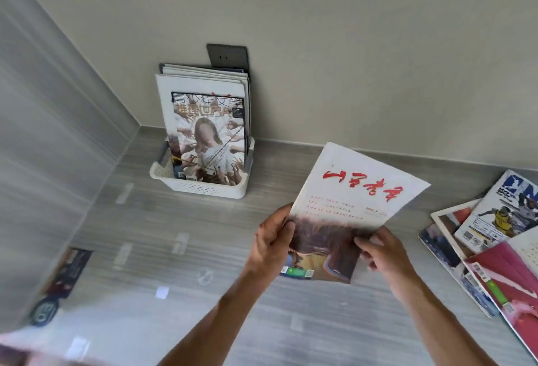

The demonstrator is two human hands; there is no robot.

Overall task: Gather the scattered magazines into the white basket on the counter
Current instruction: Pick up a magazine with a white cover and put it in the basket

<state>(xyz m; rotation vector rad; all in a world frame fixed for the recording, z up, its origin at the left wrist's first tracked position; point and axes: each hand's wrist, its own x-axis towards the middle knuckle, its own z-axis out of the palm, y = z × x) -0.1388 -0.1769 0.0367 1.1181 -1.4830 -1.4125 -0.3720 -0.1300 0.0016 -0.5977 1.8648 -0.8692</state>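
A white magazine with red script (349, 196) is held up above the grey counter. My left hand (273, 244) grips its lower left edge. My right hand (381, 252) pinches its lower right edge. The white perforated basket (203, 186) stands against the back wall to the left, with several magazines (208, 132) upright in it. At the right edge of the counter lies a loose pile of magazines (492, 234), a basketball cover on top and a red one (515, 281) nearest me.
A dark wall socket (227, 56) sits behind the basket. A glossy wall on the left reflects a magazine (62, 275). The grey counter (174, 249) stretches between the basket and my hands.
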